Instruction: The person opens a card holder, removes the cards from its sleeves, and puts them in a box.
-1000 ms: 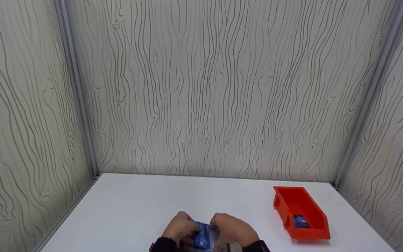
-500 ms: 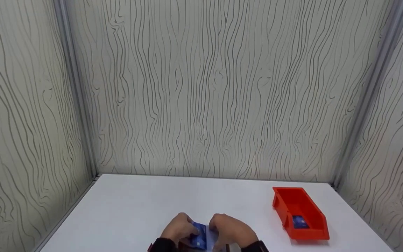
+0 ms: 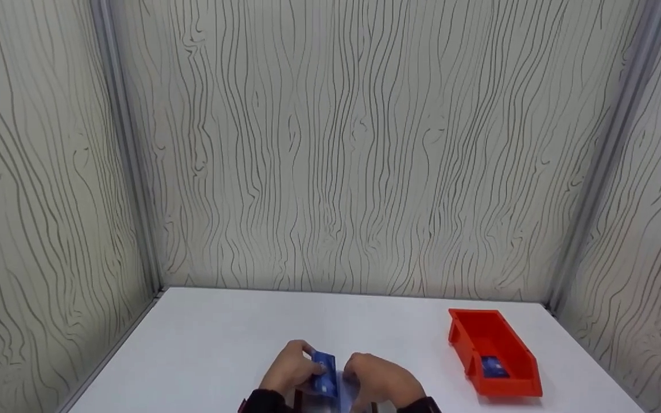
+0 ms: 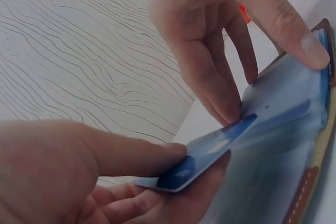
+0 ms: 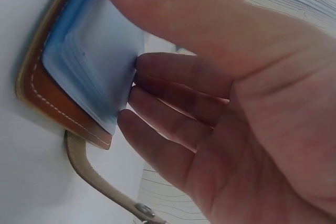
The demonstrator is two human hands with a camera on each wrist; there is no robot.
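My left hand (image 3: 289, 367) pinches a blue bank card (image 4: 212, 150) between thumb and fingers. The card is tilted, and its far end meets the clear sleeves (image 4: 278, 108) of a brown leather card holder (image 5: 63, 106); whether any of it is inside a sleeve I cannot tell. My right hand (image 3: 385, 377) holds the sleeves, with the thumb on one side and the fingertips along the opposite edge in the right wrist view. The holder lies spread on the white table, mostly hidden by the hands in the head view.
A red plastic bin (image 3: 508, 385) stands at the right of the white table (image 3: 221, 332), with another blue card (image 3: 493, 367) in it. From the holder hangs a leather strap (image 5: 89, 174) with a metal snap. Wood-patterned panels (image 3: 330, 143) wall in the table.
The left hand has shifted slightly left and up with the blue card, which now stands apart from the right hand and is tilted more. The right hand stays nearly in place.
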